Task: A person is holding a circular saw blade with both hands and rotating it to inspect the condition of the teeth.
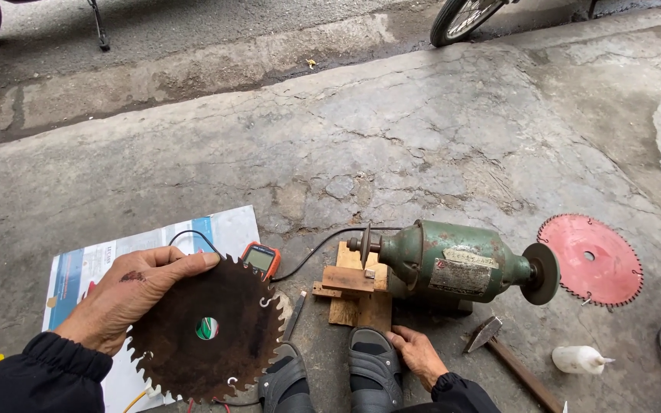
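Observation:
My left hand grips the upper left edge of a rusty brown circular saw blade and holds it flat above a white and blue printed sheet. My right hand rests on the concrete beside my right sandal, just below the wooden base of a green bench grinder. Its fingers are curled and appear to hold nothing.
An orange multimeter with a black lead lies behind the blade. A red saw blade lies right of the grinder. A hammer and a white squeeze bottle lie at lower right. Wheels stand by the road's edge.

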